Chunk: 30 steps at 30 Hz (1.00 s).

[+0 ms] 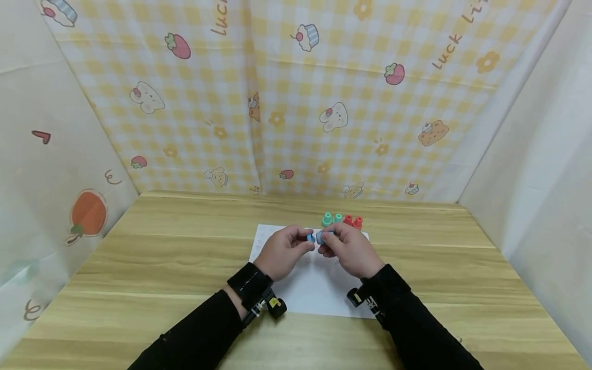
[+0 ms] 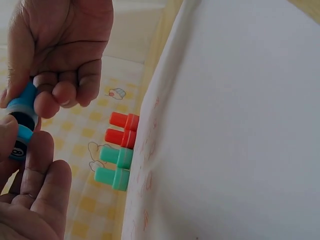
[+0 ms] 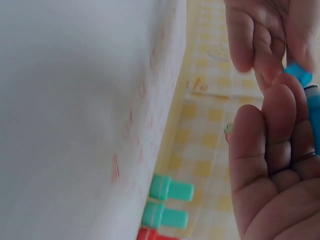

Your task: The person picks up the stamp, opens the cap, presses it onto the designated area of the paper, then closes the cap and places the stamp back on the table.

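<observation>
Both hands meet over the far part of a white paper sheet [image 1: 319, 295]. My left hand [image 1: 281, 254] pinches a small bright blue cap [image 1: 310, 238] between thumb and fingertips; in the left wrist view its black end bears a white mark. Close beside it, my right hand [image 1: 357, 253] grips a blue toy stamp [image 1: 320, 238] with its thumb and fingers. A pale band and a dark end show on the stamp [image 2: 22, 107] in the left wrist view, facing the cap. In the right wrist view a narrow gap separates the stamp [image 3: 314, 112] from the cap [image 3: 299, 75].
Beyond the sheet's far edge, two green stamps [image 1: 327, 220] and two red stamps [image 1: 358, 222] stand in a row on the wooden table [image 1: 185, 246]. Faint reddish marks [image 3: 116, 167] run along the sheet's far part. A yellow checked cloth [image 1: 287, 144] hangs behind the table.
</observation>
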### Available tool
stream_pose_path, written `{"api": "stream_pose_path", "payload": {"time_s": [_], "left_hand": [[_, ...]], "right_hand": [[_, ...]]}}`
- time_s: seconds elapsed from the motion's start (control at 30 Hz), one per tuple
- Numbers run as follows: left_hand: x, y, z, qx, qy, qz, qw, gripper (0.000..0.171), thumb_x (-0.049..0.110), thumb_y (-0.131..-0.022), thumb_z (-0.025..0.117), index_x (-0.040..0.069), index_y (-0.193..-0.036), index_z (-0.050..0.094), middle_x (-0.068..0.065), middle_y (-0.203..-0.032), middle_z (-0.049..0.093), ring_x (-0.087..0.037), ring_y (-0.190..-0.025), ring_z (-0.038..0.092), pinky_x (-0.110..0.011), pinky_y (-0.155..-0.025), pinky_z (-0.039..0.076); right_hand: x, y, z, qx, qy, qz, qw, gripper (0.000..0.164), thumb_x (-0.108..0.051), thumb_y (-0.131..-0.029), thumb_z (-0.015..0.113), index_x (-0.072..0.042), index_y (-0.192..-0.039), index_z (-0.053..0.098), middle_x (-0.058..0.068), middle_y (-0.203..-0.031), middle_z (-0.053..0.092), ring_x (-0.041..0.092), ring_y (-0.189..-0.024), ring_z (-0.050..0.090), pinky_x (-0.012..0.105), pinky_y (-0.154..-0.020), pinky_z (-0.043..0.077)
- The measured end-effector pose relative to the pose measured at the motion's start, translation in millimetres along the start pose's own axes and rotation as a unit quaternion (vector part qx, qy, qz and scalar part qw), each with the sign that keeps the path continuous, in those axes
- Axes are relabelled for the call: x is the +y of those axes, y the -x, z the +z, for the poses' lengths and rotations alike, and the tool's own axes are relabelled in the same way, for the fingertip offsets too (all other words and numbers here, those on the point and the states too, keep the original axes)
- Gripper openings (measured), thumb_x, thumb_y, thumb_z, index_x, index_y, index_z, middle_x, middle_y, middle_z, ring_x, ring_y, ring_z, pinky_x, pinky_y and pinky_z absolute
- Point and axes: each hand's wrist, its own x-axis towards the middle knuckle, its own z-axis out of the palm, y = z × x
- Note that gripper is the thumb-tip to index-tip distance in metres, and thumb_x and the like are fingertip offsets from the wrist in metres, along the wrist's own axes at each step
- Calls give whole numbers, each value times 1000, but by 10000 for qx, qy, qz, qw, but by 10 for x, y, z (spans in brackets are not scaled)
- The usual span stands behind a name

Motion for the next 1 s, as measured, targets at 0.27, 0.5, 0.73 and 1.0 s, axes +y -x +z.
{"api": "stream_pose_path", "payload": {"time_s": [0.27,0.5,0.73,1.0], "left_hand": [[-11,26,-14,84,-113,-138,9998,33,13,-104,66,-1,-133,65,-6,-113,72,-14,-100,72,-23,-84,58],[-20,26,-29,139,-154,-121,9997,32,15,-104,66,0,-133,65,-5,-110,71,-12,-97,70,-22,-81,55],[-40,28,-26,209,-185,-181,9994,31,17,-105,66,3,-131,67,-4,-107,71,-11,-92,68,-21,-77,53],[-47,15,-25,202,-194,-161,9995,30,18,-104,66,1,-129,67,-3,-104,72,-12,-89,67,-21,-73,51]], "right_hand": [[-29,24,-212,555,1152,241,9915,26,-22,-111,56,-6,-123,72,14,-108,72,22,-93,68,33,-81,57],[7,-81,-437,694,2094,369,9747,34,-20,-111,53,-2,-138,64,17,-115,74,23,-93,66,31,-76,50],[134,-231,-519,684,2629,485,9612,18,-16,-104,67,-3,-116,71,9,-101,73,20,-84,63,33,-75,51],[199,-384,-527,431,3306,194,9426,14,-10,-99,72,-5,-110,79,10,-110,79,26,-100,72,43,-92,58]]}}
